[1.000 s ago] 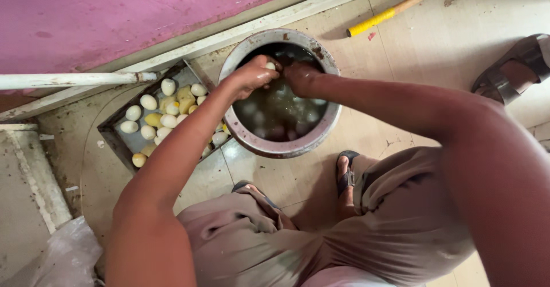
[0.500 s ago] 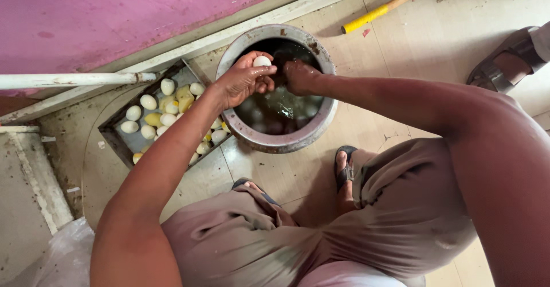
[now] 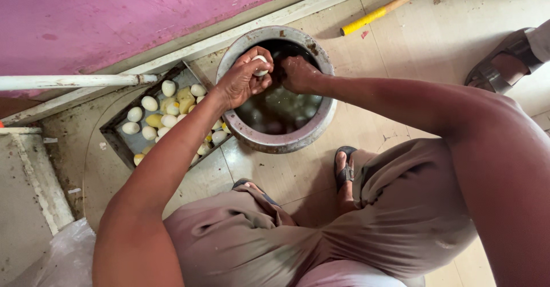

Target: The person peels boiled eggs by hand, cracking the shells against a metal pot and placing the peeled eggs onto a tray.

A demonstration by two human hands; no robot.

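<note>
Now my left hand (image 3: 243,80) has its fingers clamped on a white egg (image 3: 260,66) over the round metal pot (image 3: 275,143) in the upper middle of the frame. My right hand (image 3: 298,73) sits just beside it, fingers curled together against the egg. Left of the pot, a metal tray (image 3: 117,138) holds peeled eggs (image 3: 150,103) on the floor.

Egg tray (image 3: 123,141) left of pot (image 3: 286,142)
</note>
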